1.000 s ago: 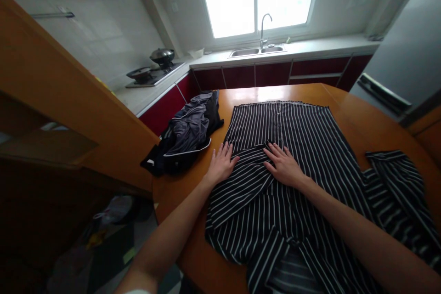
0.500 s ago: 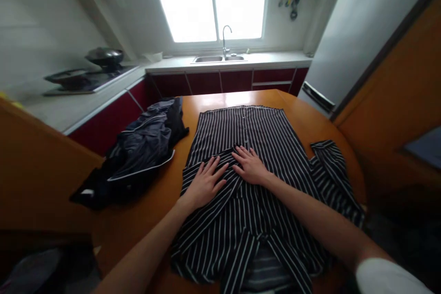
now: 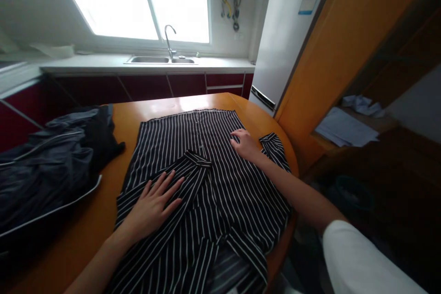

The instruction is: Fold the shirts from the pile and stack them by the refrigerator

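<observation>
A black shirt with white stripes lies spread on the wooden table, buttons up, collar towards me. Its left sleeve is folded across the front, cuff near the button line. My left hand rests flat on that sleeve with its fingers spread. Over the right side of the shirt is my right hand, fingers loosely bent and apart, holding nothing; whether it touches the cloth I cannot tell. The other sleeve sticks out beyond the shirt's right side, partly hidden by my right forearm.
Dark grey and black clothes with white piping lie heaped on the table's left side. Behind the table runs a counter with a sink. A fridge stands at the back right, and papers lie on a shelf at right.
My right hand has left the folded sleeve's cuff and moved right, towards the outer sleeve. My left hand stays flat on the folded sleeve, now lower along it. The view has turned right.
</observation>
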The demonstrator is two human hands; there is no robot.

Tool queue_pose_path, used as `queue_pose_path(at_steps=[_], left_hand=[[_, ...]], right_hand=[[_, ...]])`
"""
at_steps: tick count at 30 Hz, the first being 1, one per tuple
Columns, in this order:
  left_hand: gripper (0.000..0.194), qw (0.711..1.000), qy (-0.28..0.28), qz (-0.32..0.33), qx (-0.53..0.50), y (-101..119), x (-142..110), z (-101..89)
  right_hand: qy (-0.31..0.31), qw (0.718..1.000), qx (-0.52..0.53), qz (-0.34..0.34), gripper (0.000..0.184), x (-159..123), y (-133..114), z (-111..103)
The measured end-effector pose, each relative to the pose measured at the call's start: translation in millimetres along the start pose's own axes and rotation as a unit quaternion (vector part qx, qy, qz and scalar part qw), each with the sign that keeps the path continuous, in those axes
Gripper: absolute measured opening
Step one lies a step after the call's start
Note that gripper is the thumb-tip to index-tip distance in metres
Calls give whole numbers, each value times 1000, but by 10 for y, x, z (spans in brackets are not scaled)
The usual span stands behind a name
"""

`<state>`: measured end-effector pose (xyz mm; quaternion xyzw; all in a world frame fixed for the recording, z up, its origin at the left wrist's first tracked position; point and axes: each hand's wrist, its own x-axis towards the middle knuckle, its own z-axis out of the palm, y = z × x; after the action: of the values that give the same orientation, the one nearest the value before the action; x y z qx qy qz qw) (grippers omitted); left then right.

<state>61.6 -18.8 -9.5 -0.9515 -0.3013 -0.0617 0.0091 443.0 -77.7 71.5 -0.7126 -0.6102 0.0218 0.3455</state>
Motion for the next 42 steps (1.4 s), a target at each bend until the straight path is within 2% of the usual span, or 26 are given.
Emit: queue_pose_path(at_steps=[2,5,9,12,15,22,28,30,32,34,35,36,38,39,40,41,42], left_hand=[[59,1000,-2,-4,-2,-11,6,13],[58,1000,-2,-11,-5,-6,13,8],[58,1000,-8,-11,-4,20,14,-26],[58,1000,-7,-12,-3,31,12,-42],[58,1000,-1,-12,-2,33,9,-45],[57,1000,-7,-16,-10,36,11,-45],[60,999,15,-24,-40,60,18,-61],[62,995,49,-23,-82,131,40,-144],[63,982,80,-27,-170,253,91,-276],[65,942,83,-62,-320,414,182,-426],[67,904,71,-91,-412,502,244,-495],[70,852,53,-122,-507,588,317,-552],[77,721,4,-170,-672,740,483,-623],[80,658,-16,-186,-729,802,570,-634],[82,608,-26,-200,-768,851,655,-629],[81,577,-24,-210,-789,890,734,-613],[80,565,-13,-218,-796,919,802,-588]], right_hand=[[26,996,-58,57,31,-73,353,-200],[18,983,-121,134,32,-256,781,-377],[14,964,-179,196,40,-475,1033,-416],[-21,945,-228,232,48,-536,1057,-385],[-33,937,-242,252,45,-526,1050,-369],[2,958,-145,248,25,-477,1100,-408],[66,966,-58,245,30,-387,1015,-525],[127,966,21,222,28,-331,860,-583],[190,959,108,182,22,-284,615,-624],[208,955,157,137,18,-270,296,-614],[199,958,168,117,18,-283,119,-579],[185,961,178,99,17,-312,-61,-521],[143,972,178,57,17,-416,-408,-346],[119,977,172,37,17,-489,-562,-243],[86,982,166,16,18,-567,-695,-141],[39,986,161,-8,17,-646,-804,-51],[-23,986,161,-31,16,-716,-884,16]])
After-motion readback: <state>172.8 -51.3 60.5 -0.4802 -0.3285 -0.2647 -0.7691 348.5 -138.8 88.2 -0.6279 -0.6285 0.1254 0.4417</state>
